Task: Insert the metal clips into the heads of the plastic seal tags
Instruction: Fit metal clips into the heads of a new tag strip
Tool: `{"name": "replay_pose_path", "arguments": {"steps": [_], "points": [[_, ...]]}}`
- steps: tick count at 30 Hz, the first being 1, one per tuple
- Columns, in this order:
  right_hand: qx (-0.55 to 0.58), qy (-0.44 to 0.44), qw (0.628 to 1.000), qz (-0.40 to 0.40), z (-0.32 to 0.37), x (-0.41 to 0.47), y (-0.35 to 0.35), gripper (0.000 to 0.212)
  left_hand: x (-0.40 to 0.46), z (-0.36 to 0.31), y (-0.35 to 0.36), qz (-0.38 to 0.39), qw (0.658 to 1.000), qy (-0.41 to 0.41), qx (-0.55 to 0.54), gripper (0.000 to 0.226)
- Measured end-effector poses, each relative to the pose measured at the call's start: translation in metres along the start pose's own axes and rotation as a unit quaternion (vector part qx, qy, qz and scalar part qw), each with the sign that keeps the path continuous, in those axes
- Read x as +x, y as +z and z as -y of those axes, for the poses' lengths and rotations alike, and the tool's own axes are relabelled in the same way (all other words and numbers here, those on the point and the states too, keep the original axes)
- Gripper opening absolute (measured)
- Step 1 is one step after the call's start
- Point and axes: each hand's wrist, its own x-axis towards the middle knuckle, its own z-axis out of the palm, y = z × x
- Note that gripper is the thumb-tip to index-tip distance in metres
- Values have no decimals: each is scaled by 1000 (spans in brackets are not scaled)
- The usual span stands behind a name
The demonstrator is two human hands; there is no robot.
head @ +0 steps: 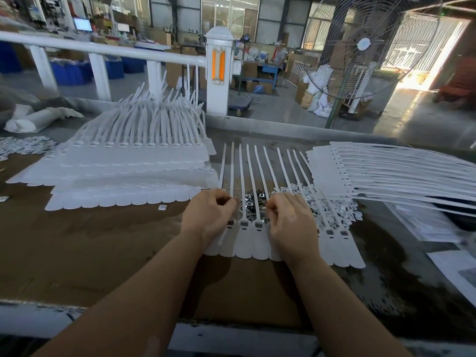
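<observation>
My left hand [211,215] and right hand [288,222] rest with curled fingers on a strip of tags [247,243] lying on the desk [90,253]. Between my hands, just beyond the fingertips, lies a heap of clips [253,204]. Left of my left hand rise stacked tags [134,163]; right of my right hand, another stack [386,171].

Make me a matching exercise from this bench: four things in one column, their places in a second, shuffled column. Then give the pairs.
Things:
1. metal clips
2. tall tag stack
3. fanned tag stack
4. fan

Places:
A. far left of the bench
B. on the floor beyond the bench, at right
C. right side of the bench, straps pointing right
D. between the two hands, under the straps of the tag row

Pairs: 1-D, 2-A, 3-C, 4-B
</observation>
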Motion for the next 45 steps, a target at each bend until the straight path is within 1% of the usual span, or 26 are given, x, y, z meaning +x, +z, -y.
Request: {"name": "replay_pose_path", "arguments": {"steps": [4, 13, 17, 22, 27, 31, 33, 35, 36, 39, 42, 45], "points": [[-4, -12, 1000, -7, 0, -1, 0, 16, 0, -1, 0, -3, 1000, -7, 2, 26], [6, -15, 1000, -8, 1, -1, 0, 16, 0, 2, 0, -3, 1000, -3, -10, 24], [10, -18, 1000, -6, 0, -2, -1, 14, -1, 2, -1, 1, 999, 16, -48, 21], [22, -11, 1000, -10, 1, -3, 0, 14, -4, 3, -4, 14, 995, 34, -88, 11], [36, -7, 999, -6, 2, -3, -1, 16, -6, 2, -5, 16, 994, 42, -104, 12], [42, -5, 999, -20, 1, -2, -2, 15, -6, 0, -6, 3, 995, 31, -100, 13], [46, -8, 998, -33, 3, -1, -4, 16, -6, -2, -7, -8, 997, 28, -66, 13], [55, -10, 998, -44, 7, 0, -5, 15, -8, -8, -7, -2, 999, 42, -33, 15], [59, -13, 997, -47, 9, 1, -6, 14, -8, -12, -7, 11, 998, 51, -37, 16], [60, -32, 997, -44, 12, 2, -6, 9, -8, -26, -6, 45, 993, 43, -99, 15], [71, -34, 996, -45, 12, 3, -7, 7, -5, -34, -9, 97, 978, 5, -184, 8], [81, -43, 995, -49, 13, 4, -7, 5, 1, -33, -13, 134, 960, -46, -242, 7]]}}
